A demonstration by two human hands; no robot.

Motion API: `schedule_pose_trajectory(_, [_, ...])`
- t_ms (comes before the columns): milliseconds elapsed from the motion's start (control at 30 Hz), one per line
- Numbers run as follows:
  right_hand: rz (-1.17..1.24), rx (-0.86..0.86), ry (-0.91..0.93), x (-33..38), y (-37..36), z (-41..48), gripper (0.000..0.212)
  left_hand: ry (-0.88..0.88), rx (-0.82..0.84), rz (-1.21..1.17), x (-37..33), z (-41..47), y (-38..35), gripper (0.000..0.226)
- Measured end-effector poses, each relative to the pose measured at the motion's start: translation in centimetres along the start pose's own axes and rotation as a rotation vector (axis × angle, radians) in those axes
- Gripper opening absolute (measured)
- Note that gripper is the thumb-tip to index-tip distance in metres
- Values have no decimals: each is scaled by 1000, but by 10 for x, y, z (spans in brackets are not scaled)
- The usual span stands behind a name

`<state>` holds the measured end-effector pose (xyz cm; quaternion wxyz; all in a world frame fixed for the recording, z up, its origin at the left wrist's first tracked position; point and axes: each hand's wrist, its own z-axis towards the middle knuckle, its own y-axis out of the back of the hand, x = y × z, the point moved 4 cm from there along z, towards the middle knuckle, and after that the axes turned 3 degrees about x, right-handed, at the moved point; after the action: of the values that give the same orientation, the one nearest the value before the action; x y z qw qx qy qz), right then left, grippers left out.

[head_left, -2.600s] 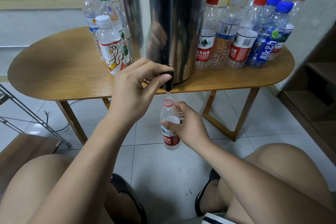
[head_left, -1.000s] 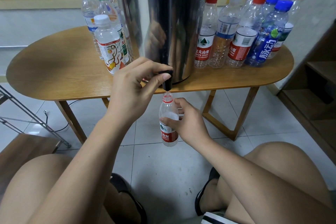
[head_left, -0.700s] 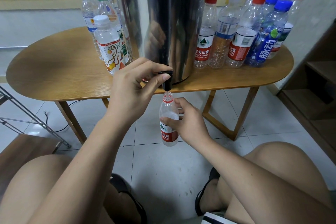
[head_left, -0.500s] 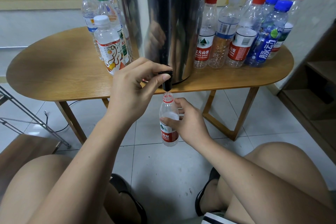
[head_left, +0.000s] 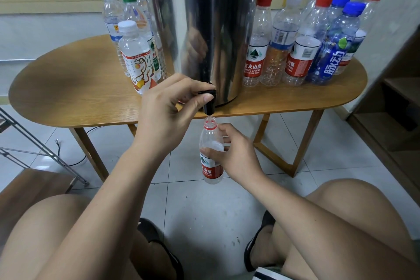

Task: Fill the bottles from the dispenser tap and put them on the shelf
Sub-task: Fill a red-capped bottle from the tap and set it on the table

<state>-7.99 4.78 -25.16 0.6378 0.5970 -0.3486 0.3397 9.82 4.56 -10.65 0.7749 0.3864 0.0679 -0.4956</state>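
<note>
Bottle [head_left: 211, 167], uncapped and red-labelled, hangs upright below the edge of the wooden table [head_left: 75, 88], mouth just beneath the black tap [head_left: 209, 104]. Right hand [head_left: 237, 154] wraps its fingers round shoulder and label from the 3 o'clock side. Left hand [head_left: 167, 112] pinches the tap lever, thumb against it, fingers curled over. Thin clear plastic will likely dent under squeeze and gain weight as it fills; a firm hold at the label band seems soundest, since wet walls may slip. Steel dispenser [head_left: 204, 18] stands at 12 o'clock; capped bottles [head_left: 295, 52] cluster at 1 o'clock, further bottles [head_left: 134, 57] at 11 o'clock, shelf [head_left: 402, 98] at 3 o'clock.
</note>
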Motion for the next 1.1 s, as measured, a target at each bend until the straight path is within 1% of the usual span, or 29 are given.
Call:
schedule_pose_trajectory(500, [12,-1,-1,-3,-1,1,65,-11,-5,4,0,0,0,14])
schedule_pose_trajectory(1100, [-49,-15,24,-5,-2,3,64,-8,0,-2,2,0,0,14])
